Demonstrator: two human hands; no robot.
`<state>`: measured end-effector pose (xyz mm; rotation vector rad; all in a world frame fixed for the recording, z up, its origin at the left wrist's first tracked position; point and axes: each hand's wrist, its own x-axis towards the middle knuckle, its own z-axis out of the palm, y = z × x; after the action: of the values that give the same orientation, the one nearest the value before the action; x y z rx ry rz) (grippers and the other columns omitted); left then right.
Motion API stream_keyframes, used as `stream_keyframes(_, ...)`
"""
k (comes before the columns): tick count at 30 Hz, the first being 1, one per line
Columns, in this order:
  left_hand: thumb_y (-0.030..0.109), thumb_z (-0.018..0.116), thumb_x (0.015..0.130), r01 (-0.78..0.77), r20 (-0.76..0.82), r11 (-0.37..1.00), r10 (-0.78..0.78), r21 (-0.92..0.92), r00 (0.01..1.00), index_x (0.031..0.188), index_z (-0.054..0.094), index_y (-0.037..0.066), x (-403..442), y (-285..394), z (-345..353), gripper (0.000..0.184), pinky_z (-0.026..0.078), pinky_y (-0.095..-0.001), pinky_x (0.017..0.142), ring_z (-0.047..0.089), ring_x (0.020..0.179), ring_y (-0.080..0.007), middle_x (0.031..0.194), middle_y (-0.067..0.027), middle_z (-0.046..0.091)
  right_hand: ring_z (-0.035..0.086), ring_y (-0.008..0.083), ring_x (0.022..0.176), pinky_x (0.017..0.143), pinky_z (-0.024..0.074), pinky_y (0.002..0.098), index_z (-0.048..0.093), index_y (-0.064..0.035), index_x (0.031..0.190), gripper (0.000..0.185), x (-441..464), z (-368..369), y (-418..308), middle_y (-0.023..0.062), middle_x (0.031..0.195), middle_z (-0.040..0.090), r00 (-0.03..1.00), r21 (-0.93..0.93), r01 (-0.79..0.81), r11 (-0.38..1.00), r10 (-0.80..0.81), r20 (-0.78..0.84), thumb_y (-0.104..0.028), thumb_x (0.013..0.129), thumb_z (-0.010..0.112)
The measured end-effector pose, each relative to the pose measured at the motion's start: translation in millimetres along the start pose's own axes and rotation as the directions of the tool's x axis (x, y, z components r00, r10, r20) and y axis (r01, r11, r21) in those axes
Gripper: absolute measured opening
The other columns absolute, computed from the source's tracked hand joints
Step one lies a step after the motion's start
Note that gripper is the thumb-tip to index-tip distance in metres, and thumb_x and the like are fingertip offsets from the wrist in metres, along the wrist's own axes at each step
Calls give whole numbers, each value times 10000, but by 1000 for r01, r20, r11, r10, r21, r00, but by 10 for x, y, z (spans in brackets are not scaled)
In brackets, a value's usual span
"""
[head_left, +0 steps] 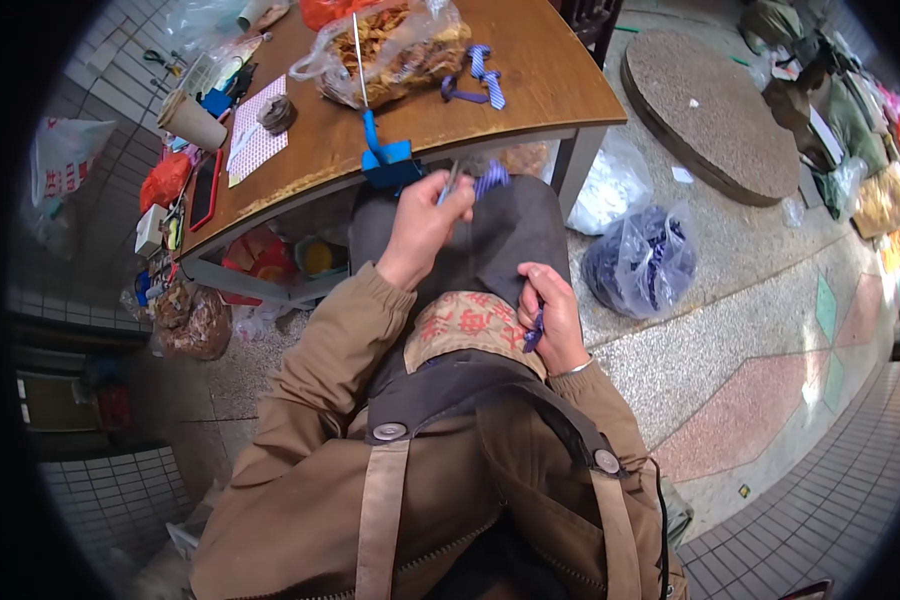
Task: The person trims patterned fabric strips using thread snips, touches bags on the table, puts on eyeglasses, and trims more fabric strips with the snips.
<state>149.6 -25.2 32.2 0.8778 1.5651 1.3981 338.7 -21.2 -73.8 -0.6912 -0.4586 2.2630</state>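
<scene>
My left hand [425,225] is raised over my lap, fingers closed round a thin, shiny metal tool [450,183] whose kind I cannot make out. Just beyond its fingertips is a purple striped fabric piece [492,179], slightly blurred. Closed fingers of my right hand [553,315] grip a dark purple fabric strip [534,328], its end hanging below them. A cloth with red lettering [470,325] lies across my lap. At the table edge, near my left hand, sits a blue holder [386,160] with a thin rod rising from it.
The wooden table [530,85] bears small striped bow-like pieces [488,78], a clear bag of orange-brown material [400,55], a paper cup [192,120] and a red-edged phone [205,190]. On the floor to the right stands a bag of purple pieces [642,262]. Behind it lies a round slab [710,115].
</scene>
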Motion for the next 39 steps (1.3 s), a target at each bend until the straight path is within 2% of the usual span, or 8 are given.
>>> stream_keyframes(3, 129, 589, 898, -78, -138, 996, 70, -54, 988, 1119, 594, 38, 450, 125, -23, 240, 243, -159, 430, 371, 517, -18, 772, -23, 619, 288, 66, 404, 365, 222, 216, 595, -18, 1030, 168, 1, -16, 5, 11, 538, 440, 1000, 11, -11, 1000, 11, -26, -140, 965, 500)
stream_keyframes(13, 97, 527, 921, -117, -181, 985, 93, -127, 979, 1230, 530, 15, 838, 227, 23, 319, 312, -162, 438, 388, 520, -41, 969, -56, 662, 294, 80, 408, 373, 223, 227, 586, -36, 1035, 154, 61, -50, -29, 17, 544, 438, 998, 114, -44, 993, 47, -30, -134, 956, 497)
stream_keyframes(16, 111, 532, 921, -126, -79, 992, 124, -12, 989, 1193, 555, 17, 536, 178, -8, 288, 313, -164, 443, 396, 535, -36, 916, -41, 659, 311, 89, 427, 381, 228, 233, 581, -43, 1030, 150, 145, -10, -69, 20, 556, 440, 996, 209, -44, 977, 60, -67, -137, 952, 494)
stream_keyframes(21, 132, 584, 895, 95, 251, 973, -148, 212, 957, 1040, 629, 38, -123, -185, 100, 179, 351, -179, 482, 436, 580, -42, 811, -18, 633, 310, 94, 417, 374, 237, 238, 569, -53, 978, 120, 208, -2, -80, 13, 551, 406, 994, 430, -57, 901, 93, -64, -134, 958, 483)
stream_keyframes(23, 119, 627, 851, -49, 357, 978, -28, 203, 934, 919, 633, 30, -319, -415, 146, 112, 390, -206, 524, 489, 579, -72, 729, 0, 620, 320, 97, 422, 376, 241, 239, 568, -54, 976, 117, 259, 9, -65, 13, 559, 412, 997, 474, -39, 880, 64, -36, -135, 955, 487)
stream_keyframes(28, 43, 680, 804, -147, 458, 830, -142, 538, 877, 963, 630, 20, -621, -237, 330, 168, 422, -226, 581, 520, 644, -91, 790, -31, 631, 342, 95, 455, 410, 262, 242, 579, -68, 975, 143, 306, -76, 25, 26, 614, 470, 998, 489, 2, 873, 30, -59, -198, 935, 536)
stream_keyframes(33, 26, 695, 774, -438, 516, 722, 131, 535, 846, 923, 639, 16, -684, -327, 390, 160, 408, -229, 573, 510, 628, -106, 776, -44, 633, 372, 100, 479, 445, 288, 236, 581, -66, 987, 183, 266, -1, 14, 30, 647, 494, 993, 440, 71, 895, -23, -113, -236, 944, 529)
stream_keyframes(39, 22, 694, 762, -468, 434, 728, 256, 501, 864, 862, 643, 4, -633, -522, 322, 114, 409, -235, 568, 511, 617, -124, 758, -55, 626, 412, 99, 542, 496, 318, 234, 580, -56, 1015, 257, 215, 74, 14, 33, 683, 518, 991, 350, 111, 930, -80, -103, -293, 965, 494)
